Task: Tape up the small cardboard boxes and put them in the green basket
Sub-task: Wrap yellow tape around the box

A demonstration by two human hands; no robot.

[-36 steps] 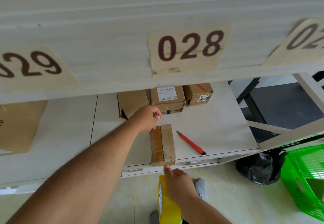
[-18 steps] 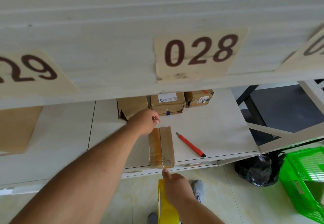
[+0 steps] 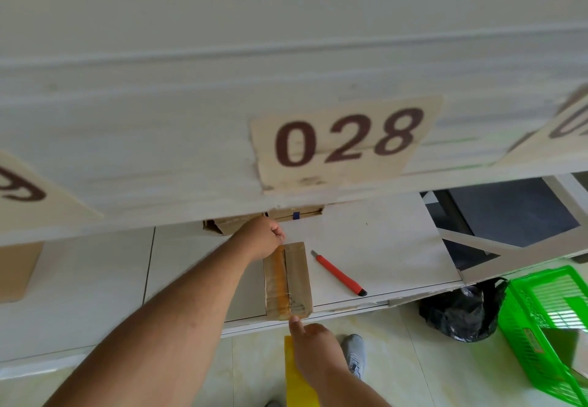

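Head view, nothing else to go on. Found the box parked lengthwise right at the front lip of the shelf, probably to let the roll drop below the edge while pulling tape. Already had a brownish strip laid along its top, left of the centre seam, end to end.

Left hand sat at the box's far end, fingers curled tight, knuckles up. Looked like pinning the strip's start there, or pinching it. Couldn't tell which, with the fingertips tucked under the fist. Probably served as the anchor either way, to stop the box sliding toward the pull.

Right hand wrapped around the yellow roll just below the box's near end, thumb poking up and touching that end face. Read as pressing the strip down over the corner with the tape drawn taut.

Spotted a red knife just right of the box, untouched, handy for cutting the tape. Green basket well off to the box's right, down on the floor, with a black bag between. Seemed to hold something cardboard already, partly cut off by the frame. More boxes behind the box, mostly hidden by the upper board with the 028 label.

Judged the step as finishing this strip: cut next, then over to the basket. Risked a lifted end if let go too early.
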